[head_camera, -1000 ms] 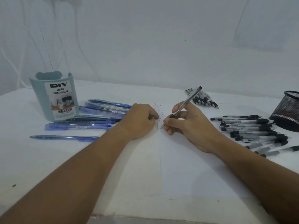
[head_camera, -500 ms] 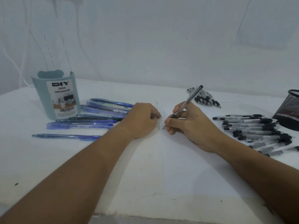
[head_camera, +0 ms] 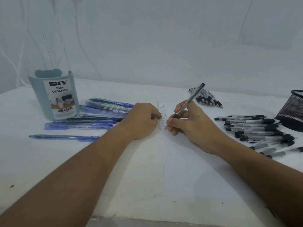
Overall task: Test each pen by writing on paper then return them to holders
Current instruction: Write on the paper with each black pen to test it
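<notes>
You are mid-test: on the paper (head_camera: 188,169) your right hand (head_camera: 193,126) pinches a clear black-tipped pen (head_camera: 188,102), its tip at the foot of a column of "Test" words, while your left hand (head_camera: 142,120), curled into a fist holding nothing, pins the sheet. Next, I judge, you finish the word and carry this pen to the mesh holder (head_camera: 293,110) at far right, over the loose black pens (head_camera: 255,128) lying between; the blue pens (head_camera: 91,118) lie beside the teal organizer (head_camera: 52,99) at left.

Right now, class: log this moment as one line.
right hand: writing with pen | left hand: steadying paper | holders: no pens visible
</notes>
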The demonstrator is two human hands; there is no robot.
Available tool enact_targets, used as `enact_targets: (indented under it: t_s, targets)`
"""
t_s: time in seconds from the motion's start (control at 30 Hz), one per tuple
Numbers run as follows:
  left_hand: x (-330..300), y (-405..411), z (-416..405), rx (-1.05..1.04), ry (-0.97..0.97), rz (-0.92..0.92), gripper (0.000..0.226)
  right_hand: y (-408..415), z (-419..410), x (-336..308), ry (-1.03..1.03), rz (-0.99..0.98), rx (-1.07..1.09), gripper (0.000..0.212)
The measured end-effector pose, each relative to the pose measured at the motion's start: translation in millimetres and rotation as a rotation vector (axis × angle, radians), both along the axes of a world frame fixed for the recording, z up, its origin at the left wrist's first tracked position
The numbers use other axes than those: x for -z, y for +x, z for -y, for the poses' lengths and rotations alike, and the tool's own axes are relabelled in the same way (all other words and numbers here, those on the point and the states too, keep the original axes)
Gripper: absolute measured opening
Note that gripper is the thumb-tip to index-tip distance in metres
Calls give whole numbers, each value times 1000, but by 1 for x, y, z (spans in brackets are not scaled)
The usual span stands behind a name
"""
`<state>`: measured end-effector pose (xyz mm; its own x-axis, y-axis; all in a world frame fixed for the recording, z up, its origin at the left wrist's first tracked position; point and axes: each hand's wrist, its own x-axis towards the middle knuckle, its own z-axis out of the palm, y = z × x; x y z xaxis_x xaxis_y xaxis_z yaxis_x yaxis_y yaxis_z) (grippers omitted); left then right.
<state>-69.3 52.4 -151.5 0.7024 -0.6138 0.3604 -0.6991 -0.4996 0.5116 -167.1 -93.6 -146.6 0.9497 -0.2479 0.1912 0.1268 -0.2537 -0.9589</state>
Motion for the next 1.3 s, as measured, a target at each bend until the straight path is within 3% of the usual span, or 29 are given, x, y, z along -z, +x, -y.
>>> enact_targets:
  t_s: [0.53,0.77,1.1,1.3]
  targets:
    - [-1,-2,0,2,-5,-17,33,0,0,-1,33,-3,21,31]
    - [0,-2,0,0,-13,-19,33,-1,3,-2,167,17,44,33]
    - [-1,-2,0,7,-13,-9,32,1,3,2,-11,8,78,28]
    - [1,-1,0,3,-10,-10,32,-1,3,-3,129,-26,39,32]
